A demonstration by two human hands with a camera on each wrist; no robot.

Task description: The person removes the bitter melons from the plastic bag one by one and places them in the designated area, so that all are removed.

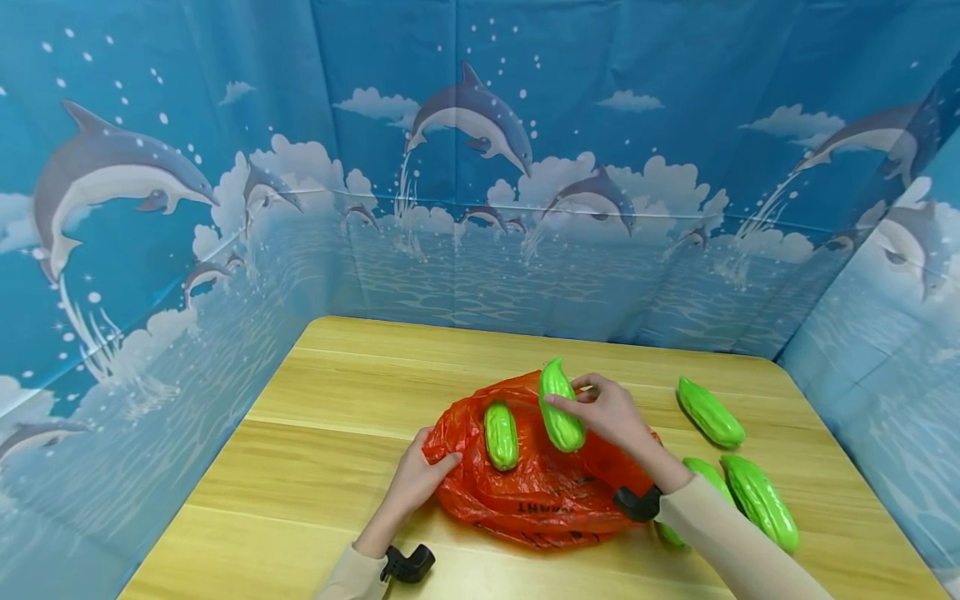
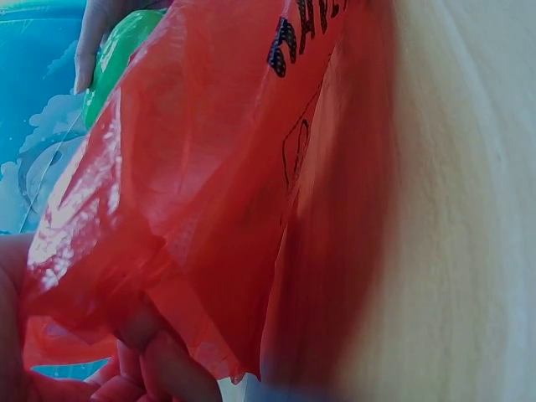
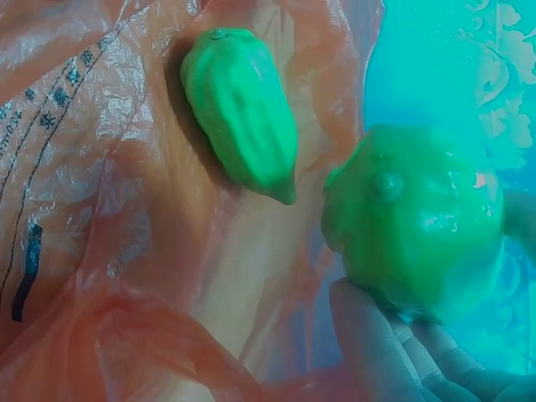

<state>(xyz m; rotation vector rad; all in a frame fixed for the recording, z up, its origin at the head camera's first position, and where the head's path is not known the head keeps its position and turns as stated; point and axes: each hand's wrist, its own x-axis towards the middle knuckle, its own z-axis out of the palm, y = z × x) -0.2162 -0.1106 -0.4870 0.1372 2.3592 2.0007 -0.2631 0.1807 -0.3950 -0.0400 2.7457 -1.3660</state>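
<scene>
Gourd (image 1: 562, 428) hung pinched in the right grip (image 1: 611, 408) over the bag (image 1: 555, 483), whose edge the left grip (image 1: 420, 473) pinched. Work looked partway: a second gourd (image 1: 501, 436) lay between the grips on the bag, at least three others (image 1: 761, 502) unbagged on the tabletop (image 1: 322, 433) rightward.

wood-grain table (image 1: 300, 450) | on top: red plastic bag (image 1: 555, 492) | green gourds (image 1: 761, 502) to its right
</scene>
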